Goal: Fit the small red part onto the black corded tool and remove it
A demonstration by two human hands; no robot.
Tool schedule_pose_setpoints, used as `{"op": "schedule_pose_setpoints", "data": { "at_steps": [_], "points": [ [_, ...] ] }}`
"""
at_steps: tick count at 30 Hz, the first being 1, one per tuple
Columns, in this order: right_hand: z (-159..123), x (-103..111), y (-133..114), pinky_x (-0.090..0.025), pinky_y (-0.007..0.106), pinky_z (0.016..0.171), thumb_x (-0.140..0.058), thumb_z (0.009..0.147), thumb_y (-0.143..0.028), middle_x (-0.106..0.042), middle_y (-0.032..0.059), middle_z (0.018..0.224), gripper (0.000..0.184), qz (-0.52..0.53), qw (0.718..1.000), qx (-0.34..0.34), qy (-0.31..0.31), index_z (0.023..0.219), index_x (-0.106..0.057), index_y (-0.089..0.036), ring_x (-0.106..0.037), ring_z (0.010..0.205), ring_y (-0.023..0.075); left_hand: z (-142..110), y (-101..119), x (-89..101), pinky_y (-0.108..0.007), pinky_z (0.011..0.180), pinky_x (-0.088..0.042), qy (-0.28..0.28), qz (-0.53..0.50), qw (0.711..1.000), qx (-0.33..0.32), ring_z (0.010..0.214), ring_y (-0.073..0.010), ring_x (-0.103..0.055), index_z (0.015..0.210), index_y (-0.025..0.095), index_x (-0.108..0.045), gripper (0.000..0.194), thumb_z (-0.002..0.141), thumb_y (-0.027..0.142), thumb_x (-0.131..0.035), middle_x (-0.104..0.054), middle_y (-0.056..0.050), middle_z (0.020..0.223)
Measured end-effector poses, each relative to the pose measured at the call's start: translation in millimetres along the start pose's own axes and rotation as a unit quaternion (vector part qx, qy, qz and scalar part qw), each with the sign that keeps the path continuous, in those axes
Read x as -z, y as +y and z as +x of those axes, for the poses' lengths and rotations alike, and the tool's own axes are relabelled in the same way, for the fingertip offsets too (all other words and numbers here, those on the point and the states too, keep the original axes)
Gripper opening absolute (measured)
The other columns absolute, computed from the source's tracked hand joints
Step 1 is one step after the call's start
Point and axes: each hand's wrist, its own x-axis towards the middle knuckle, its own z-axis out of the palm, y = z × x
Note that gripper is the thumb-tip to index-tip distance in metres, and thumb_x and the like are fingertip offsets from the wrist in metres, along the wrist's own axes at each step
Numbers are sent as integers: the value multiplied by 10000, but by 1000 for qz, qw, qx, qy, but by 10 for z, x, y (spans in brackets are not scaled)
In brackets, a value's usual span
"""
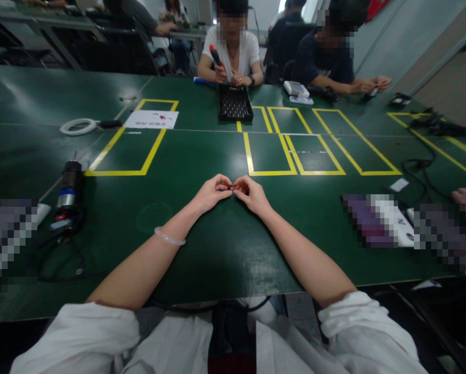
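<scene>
My left hand [213,191] and my right hand [253,194] meet in front of me, just above the green table [225,259]. Between their fingertips is a small part with red, orange and black on it [233,187]. Both hands are closed on it in a pinch, thumbs toward me. The fingers cover most of it, and it is too small for me to tell its kind. A pale bangle circles my left forearm.
An electric screwdriver [70,187] stands at left, its cable trailing. Yellow tape outlines [274,173] mark the table beyond my hands. A white sheet [152,119], a cable coil [78,127] and a black tray [235,113] lie farther off. Across the table, a person holds a red-tipped tool.
</scene>
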Motion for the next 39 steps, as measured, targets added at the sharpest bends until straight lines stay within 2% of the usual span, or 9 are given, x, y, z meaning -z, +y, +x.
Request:
{"op": "schedule_pose_setpoints", "data": {
  "at_steps": [11, 15, 25, 28, 30, 33, 35, 37, 39],
  "points": [
    [-8, -2, -7, -446, 274, 694, -595, 822, -217, -612, 6, 875, 160, -49, 998, 40, 2, 975, -549, -207, -582, 740, 140, 26, -45, 16, -299, 802, -464, 3, 8, 1000, -3, 830, -140, -599, 952, 144, -560, 332, 723, 313, -731, -607, -24, 906],
    [-8, 3, 14, -449, 276, 704, -579, 845, -229, -638, 11, 892, 130, -54, 998, 37, 7, 973, -563, -212, -585, 758, 146, 12, -19, 12, -307, 838, -469, 0, 15, 1000, -6, 859, -142, -604, 970, 138, -574, 339, 726, 314, -728, -620, -39, 947],
    [-13, 13, -7, -451, 270, 683, -590, 867, -301, -653, 13, 875, 152, -43, 999, 12, 2, 986, -590, -206, -569, 714, 139, 6, 2, 18, -360, 875, -490, -7, 28, 999, 24, 898, -181, -633, 986, 135, -585, 362, 727, 354, -713, -661, -68, 966],
    [-5, 16, -12, -439, 266, 662, -609, 858, -316, -632, 6, 816, 156, -26, 1000, 2, 7, 955, -601, -194, -554, 695, 137, 5, 31, 15, -400, 924, -492, -7, 46, 999, 20, 960, -207, -643, 1022, 132, -587, 384, 750, 383, -692, -669, -95, 1025],
    [1, 20, -13, -428, 263, 647, -617, 851, -326, -617, 1, 788, 164, -16, 1000, -2, 12, 938, -607, -187, -541, 677, 133, -22, 86, 37, -424, 972, -479, -31, 73, 997, 19, 1035, -227, -640, 1101, 134, -586, 426, 789, 415, -656, -666, -117, 1112],
    [6, 26, -15, -421, 263, 639, -618, 847, -339, -604, -4, 773, 179, -9, 1000, -8, 11, 940, -613, -186, -520, 654, 127, -143, 221, 148, -430, 1030, -454, -91, 169, 981, 27, 1136, -243, -618, 1260, 152, -550, 519, 848, 465, -589, -637, -129, 1238],
    [8, 28, -18, -419, 264, 640, -623, 842, -348, -605, -4, 780, 186, -10, 1000, -14, 7, 938, -612, -189, -508, 646, 124, -285, 318, 290, -418, 1053, -440, -112, 266, 957, 27, 1189, -247, -593, 1334, 171, -523, 570, 870, 501, -551, -612, -122, 1298],
    [8, 27, -24, -416, 265, 638, -629, 837, -355, -611, -2, 791, 190, -9, 1000, -20, 5, 928, -610, -189, -499, 638, 121, -466, 393, 492, -404, 1073, -424, -106, 354, 929, 26, 1237, -249, -562, 1374, 189, -509, 602, 886, 542, -509, -584, -110, 1350],
    [7, 24, -32, -411, 265, 635, -632, 834, -356, -613, 1, 795, 192, -8, 1000, -23, 1, 918, -610, -184, -496, 634, 119, -675, 425, 755, -395, 1092, -405, -72, 420, 904, 37, 1269, -255, -535, 1400, 192, -496, 635, 896, 577, -464, -558, -103, 1387]
  ]
}}
